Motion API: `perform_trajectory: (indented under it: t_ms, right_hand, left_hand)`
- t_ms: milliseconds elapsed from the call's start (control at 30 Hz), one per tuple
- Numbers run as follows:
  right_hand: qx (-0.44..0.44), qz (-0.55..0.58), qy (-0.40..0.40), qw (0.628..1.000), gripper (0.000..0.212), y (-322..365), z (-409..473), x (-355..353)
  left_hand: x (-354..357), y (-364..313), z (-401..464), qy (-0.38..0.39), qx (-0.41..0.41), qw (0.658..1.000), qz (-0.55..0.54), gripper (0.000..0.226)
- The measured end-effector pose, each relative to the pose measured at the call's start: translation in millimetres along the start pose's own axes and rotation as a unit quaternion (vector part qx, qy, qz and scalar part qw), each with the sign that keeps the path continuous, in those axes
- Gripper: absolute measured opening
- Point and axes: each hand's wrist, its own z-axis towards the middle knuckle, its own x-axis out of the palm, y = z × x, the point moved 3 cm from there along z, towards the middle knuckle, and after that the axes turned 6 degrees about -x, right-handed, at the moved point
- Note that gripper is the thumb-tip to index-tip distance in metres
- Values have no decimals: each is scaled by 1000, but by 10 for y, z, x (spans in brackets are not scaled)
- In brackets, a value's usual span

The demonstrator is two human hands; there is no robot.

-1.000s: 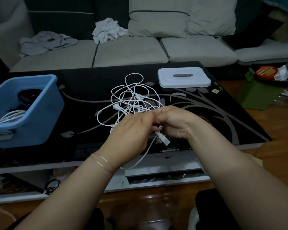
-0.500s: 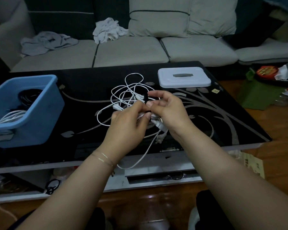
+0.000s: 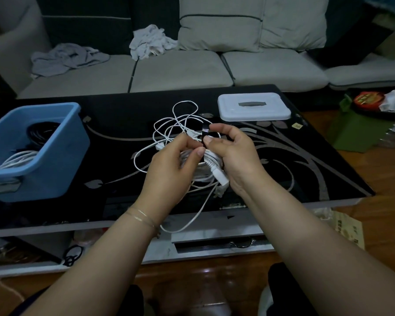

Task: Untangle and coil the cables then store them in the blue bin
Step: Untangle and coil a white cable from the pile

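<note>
Setting: a glossy black glass coffee table (image 3: 283, 156) with a pale leaf pattern, in front of a grey cushioned sofa (image 3: 180, 71).
Left hand (image 3: 171, 169): fingers curled around a coiled bundle of white cable (image 3: 205, 165) held just above the table, thumb pressed on top of the coil.
Right hand (image 3: 233, 156): thumb and forefinger pinch a short black strap (image 3: 205, 135) that stands upright over the coil; the other fingers curl beside the bundle.
White plug (image 3: 220, 179): sticks out below the bundle between the two hands, with one loose white loop hanging past the table's front edge.
Tangled thin white cables (image 3: 180, 126): loose loops lying on the table just behind the hands.
Blue plastic bin (image 3: 62, 151): at the table's left end, well apart from the hands, holding a black coil and a white coil.
White rectangular plastic lid (image 3: 253, 108): flat on the table's far right.
Sofa clutter: a crumpled grey cloth (image 3: 64, 58) and a white cloth (image 3: 151, 42).
</note>
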Motion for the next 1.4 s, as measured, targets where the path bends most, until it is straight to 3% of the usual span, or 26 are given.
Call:
perform_trajectory:
  t_ms: [134, 267, 668, 768, 835, 1102, 1235, 1402]
  right_hand:
    - [-12, -30, -8, 999, 23, -4, -16, -50]
    - [-90, -134, -3, 987, 25, 22, -31, -49]
    - [-41, -39, 14, 998, 34, -58, -21, 14]
    - [-52, -47, 40, 997, 34, -66, -9, 40]
    - [-63, -58, 63, 994, 33, -42, 10, 42]
    - [-78, -256, 161, 950, 30, -12, 27, 11]
    - [-86, -367, 141, 916, 26, -19, -31, -9]
    - [-76, -387, 138, 908, 27, -23, -66, 14]
  left_hand:
    - [53, 65, 9, 44, -25, 998, -29, 5]
    - [72, 83, 19, 45, -16, 999, -21, 7]
    - [8, 76, 80, 80, -117, 988, -62, 18]
    - [48, 101, 66, 119, -115, 986, -26, 11]
    - [55, 117, 76, 109, -130, 984, -62, 3]
    - [-7, 163, 104, 55, -189, 953, -229, 17]
    - [-9, 209, 115, 35, -197, 941, -272, 19]
    - [52, 223, 105, 47, -214, 925, -311, 18]
